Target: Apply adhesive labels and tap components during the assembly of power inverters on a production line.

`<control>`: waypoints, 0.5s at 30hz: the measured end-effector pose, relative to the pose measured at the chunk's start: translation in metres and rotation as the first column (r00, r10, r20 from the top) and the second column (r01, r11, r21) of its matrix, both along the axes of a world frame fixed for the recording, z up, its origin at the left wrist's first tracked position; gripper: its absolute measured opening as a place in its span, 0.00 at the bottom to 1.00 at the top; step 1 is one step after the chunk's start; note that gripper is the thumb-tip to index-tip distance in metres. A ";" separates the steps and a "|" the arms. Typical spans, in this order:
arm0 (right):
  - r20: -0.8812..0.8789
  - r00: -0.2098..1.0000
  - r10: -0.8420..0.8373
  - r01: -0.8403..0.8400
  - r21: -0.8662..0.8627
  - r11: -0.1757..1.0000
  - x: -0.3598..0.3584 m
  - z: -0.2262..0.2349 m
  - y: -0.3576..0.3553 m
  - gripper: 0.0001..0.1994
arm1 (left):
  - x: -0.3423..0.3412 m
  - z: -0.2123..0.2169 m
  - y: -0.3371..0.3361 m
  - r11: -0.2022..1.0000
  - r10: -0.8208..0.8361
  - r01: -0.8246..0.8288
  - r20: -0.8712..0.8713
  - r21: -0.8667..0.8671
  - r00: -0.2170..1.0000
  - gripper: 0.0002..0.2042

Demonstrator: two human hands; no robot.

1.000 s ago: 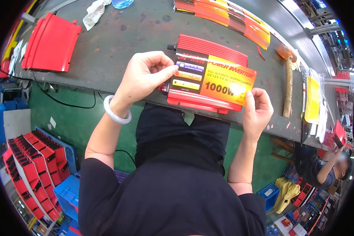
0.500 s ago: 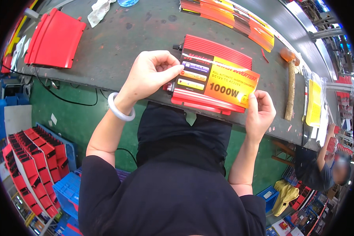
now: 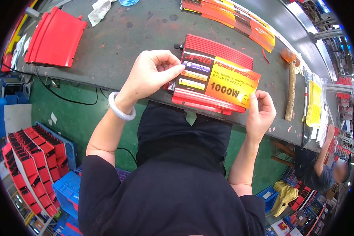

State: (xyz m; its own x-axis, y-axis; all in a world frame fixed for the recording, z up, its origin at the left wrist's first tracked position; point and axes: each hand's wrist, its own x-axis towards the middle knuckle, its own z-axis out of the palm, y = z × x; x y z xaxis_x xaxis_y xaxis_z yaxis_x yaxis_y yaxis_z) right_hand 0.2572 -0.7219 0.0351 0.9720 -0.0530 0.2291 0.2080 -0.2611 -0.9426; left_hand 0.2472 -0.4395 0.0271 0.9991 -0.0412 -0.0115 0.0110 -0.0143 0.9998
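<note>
A red ribbed power inverter [image 3: 220, 46] lies at the near edge of the dark workbench, directly in front of me. Over its top face is a shiny black, yellow and orange label [image 3: 228, 84]. My left hand [image 3: 151, 72], with a pale bangle on its wrist, pinches the label's left edge between thumb and forefinger. At the lower right corner my right hand [image 3: 260, 112] pinches the label the same way. Whether the label's middle touches the casing, I cannot tell.
Another red casing [image 3: 57, 39] lies at the bench's left. Label stacks [image 3: 232, 17] lie along the far side. To the right are a wooden-handled mallet [image 3: 290, 86] and a yellow sheet [image 3: 314, 104]. Red casings [image 3: 33, 165] are stacked at lower left; a co-worker [image 3: 322, 171] is at right.
The label tilts slightly differently, so its glare has shifted. My hands stay almost in place, still pinching it. The co-worker at the right has moved a little.
</note>
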 end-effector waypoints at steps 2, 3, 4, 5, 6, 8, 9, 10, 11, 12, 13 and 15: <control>-0.002 1.000 -0.001 0.001 0.002 1.000 0.000 0.000 0.000 0.02 | 0.000 -0.001 0.000 1.000 0.000 0.000 0.002 -0.001 1.000 0.06; -0.004 1.000 -0.002 0.002 0.000 1.000 0.000 -0.002 0.001 0.02 | 0.000 -0.002 0.000 1.000 0.006 -0.006 0.005 0.018 1.000 0.06; -0.005 1.000 -0.003 0.003 -0.002 1.000 0.000 -0.003 0.001 0.03 | 0.000 -0.003 0.001 0.999 0.012 -0.012 0.009 0.036 1.000 0.06; -0.004 1.000 -0.008 0.008 -0.004 1.000 0.000 -0.003 0.000 0.03 | 0.000 -0.003 0.001 0.999 0.007 -0.007 0.011 0.034 1.000 0.06; 0.001 1.000 -0.008 0.008 -0.009 1.000 0.000 -0.003 0.000 0.03 | 0.000 -0.003 0.001 0.999 0.010 -0.011 0.017 0.035 1.000 0.06; 0.008 1.000 -0.017 0.017 -0.021 1.000 0.000 -0.003 -0.001 0.03 | 0.000 -0.004 0.000 1.000 0.006 -0.006 0.024 0.030 1.000 0.06; 0.017 1.000 -0.020 0.021 -0.042 0.999 0.000 -0.003 -0.001 0.03 | 0.000 -0.003 0.000 1.000 0.015 -0.015 0.014 0.022 1.000 0.06; 0.026 0.999 -0.023 0.025 -0.064 0.998 0.000 -0.003 -0.001 0.03 | 0.000 -0.003 0.000 1.000 0.024 -0.024 0.003 0.014 1.000 0.05; 0.031 0.999 -0.026 0.028 -0.081 0.996 0.000 -0.003 0.001 0.04 | 0.000 -0.003 0.001 1.000 0.020 -0.020 0.030 0.020 0.999 0.05; 0.032 0.999 -0.031 0.033 -0.085 0.996 0.000 -0.002 0.002 0.04 | -0.001 -0.003 0.002 1.000 0.014 -0.015 0.031 0.016 0.999 0.05; 0.035 0.999 -0.019 0.023 -0.092 0.995 0.000 -0.002 0.002 0.04 | -0.001 -0.003 0.002 1.000 0.022 -0.023 0.025 0.022 0.999 0.05; 0.061 0.998 -0.009 0.015 -0.097 0.995 0.001 -0.001 0.003 0.04 | 0.000 -0.004 0.002 0.999 0.024 -0.024 0.021 0.025 0.999 0.05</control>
State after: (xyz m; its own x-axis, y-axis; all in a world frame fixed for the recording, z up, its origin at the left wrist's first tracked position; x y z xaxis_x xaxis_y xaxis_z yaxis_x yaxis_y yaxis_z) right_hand 0.2581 -0.7188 0.0337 0.9555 -0.0394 0.2924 0.2604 -0.3535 -0.8985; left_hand 0.2468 -0.4379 0.0234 0.9998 -0.0170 0.0088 -0.0095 -0.0394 0.9992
